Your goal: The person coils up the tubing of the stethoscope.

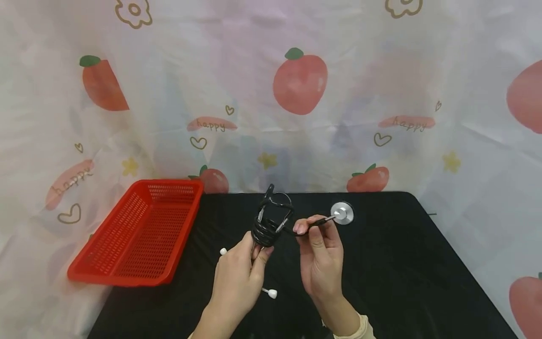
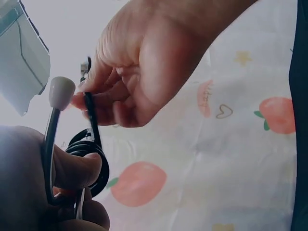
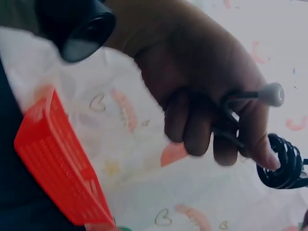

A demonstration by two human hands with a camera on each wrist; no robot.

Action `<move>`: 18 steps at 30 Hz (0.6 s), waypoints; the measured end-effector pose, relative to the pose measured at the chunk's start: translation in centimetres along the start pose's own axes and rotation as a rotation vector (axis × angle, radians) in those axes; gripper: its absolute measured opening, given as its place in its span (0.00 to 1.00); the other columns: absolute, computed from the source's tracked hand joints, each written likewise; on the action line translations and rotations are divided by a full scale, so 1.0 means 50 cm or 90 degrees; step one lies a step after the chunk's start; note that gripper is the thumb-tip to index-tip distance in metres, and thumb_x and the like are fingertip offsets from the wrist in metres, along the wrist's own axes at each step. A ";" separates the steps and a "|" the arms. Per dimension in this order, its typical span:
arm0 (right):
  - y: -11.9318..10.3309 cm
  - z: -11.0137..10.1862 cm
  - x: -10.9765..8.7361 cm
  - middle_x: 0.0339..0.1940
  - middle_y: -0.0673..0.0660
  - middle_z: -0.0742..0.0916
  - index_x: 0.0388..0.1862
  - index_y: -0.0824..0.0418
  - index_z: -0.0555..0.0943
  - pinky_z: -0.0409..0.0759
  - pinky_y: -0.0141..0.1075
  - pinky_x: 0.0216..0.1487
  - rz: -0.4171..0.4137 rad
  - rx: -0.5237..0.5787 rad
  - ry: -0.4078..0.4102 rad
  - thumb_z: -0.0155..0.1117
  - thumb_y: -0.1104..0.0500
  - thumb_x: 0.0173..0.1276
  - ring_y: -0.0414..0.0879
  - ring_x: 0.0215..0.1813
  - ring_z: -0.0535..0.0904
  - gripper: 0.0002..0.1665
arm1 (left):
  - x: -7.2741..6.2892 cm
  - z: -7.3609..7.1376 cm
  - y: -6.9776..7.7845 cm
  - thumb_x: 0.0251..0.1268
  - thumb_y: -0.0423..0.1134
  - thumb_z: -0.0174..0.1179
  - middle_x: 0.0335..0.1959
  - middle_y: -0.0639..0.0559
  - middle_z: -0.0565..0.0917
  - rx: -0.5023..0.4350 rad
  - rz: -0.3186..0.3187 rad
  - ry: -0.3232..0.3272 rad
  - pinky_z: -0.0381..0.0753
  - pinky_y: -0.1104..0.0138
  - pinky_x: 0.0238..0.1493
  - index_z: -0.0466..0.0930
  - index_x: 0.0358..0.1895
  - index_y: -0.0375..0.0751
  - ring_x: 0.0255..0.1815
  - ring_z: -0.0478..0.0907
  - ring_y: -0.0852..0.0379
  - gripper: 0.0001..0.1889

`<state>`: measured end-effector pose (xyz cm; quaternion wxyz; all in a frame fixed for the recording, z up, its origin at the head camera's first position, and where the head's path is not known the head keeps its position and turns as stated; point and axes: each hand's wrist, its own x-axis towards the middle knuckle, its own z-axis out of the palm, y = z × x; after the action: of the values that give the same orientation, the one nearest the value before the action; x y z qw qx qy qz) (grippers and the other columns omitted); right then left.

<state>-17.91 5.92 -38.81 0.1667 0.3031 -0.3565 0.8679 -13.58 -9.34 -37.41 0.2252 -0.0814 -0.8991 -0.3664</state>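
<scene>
A black stethoscope is held above the table between both hands, its tubing wound in several loops (image 1: 265,232) around the metal ear tubes. My left hand (image 1: 237,278) grips the ear tubes just below the coil, thumb against them. White ear tips (image 1: 272,294) stick out on either side of that hand; one ear tip (image 2: 62,93) shows large in the left wrist view. With thumb and fingers, my right hand (image 1: 320,259) pinches the free end of the tubing, close to the round silver chest piece (image 1: 342,213), which points right. In the right wrist view, the coil (image 3: 281,166) appears beyond the left thumb.
A red perforated plastic basket (image 1: 182,256) stands on the left side of the black-covered table (image 1: 402,263). Behind the table hangs a pale curtain (image 1: 250,84) printed with fruit, hearts and flowers.
</scene>
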 end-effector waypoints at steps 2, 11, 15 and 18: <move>-0.003 -0.003 -0.005 0.37 0.51 0.81 0.54 0.63 0.80 0.76 0.33 0.57 0.005 -0.065 0.000 0.42 0.68 0.84 0.45 0.45 0.77 0.16 | 0.001 0.003 -0.001 0.68 0.44 0.69 0.19 0.64 0.63 0.022 0.005 0.007 0.59 0.71 0.20 0.69 0.30 0.51 0.18 0.59 0.68 0.16; -0.015 -0.026 -0.025 0.37 0.49 0.81 0.43 0.70 0.80 0.79 0.28 0.48 0.056 -0.474 -0.077 0.46 0.72 0.81 0.36 0.39 0.75 0.12 | 0.000 0.018 -0.001 0.63 0.42 0.73 0.18 0.62 0.62 0.113 0.047 0.039 0.54 0.71 0.14 0.68 0.27 0.49 0.13 0.56 0.68 0.19; -0.021 -0.033 -0.015 0.32 0.48 0.79 0.39 0.62 0.80 0.76 0.30 0.40 0.143 -0.636 -0.110 0.51 0.66 0.82 0.37 0.33 0.72 0.11 | -0.001 0.029 -0.005 0.60 0.40 0.75 0.19 0.61 0.62 0.135 0.063 0.070 0.52 0.73 0.13 0.69 0.27 0.48 0.12 0.55 0.69 0.19; -0.025 -0.038 -0.003 0.30 0.48 0.80 0.37 0.59 0.81 0.78 0.32 0.41 0.211 -0.698 -0.101 0.53 0.63 0.82 0.38 0.33 0.74 0.12 | -0.001 0.039 -0.011 0.59 0.39 0.76 0.19 0.61 0.63 0.139 0.061 0.081 0.52 0.74 0.13 0.69 0.27 0.47 0.11 0.54 0.69 0.19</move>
<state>-17.96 8.15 -39.32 0.1340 0.1767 -0.8084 0.5453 -14.37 -8.37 -39.02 0.3063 -0.0758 -0.9127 -0.2596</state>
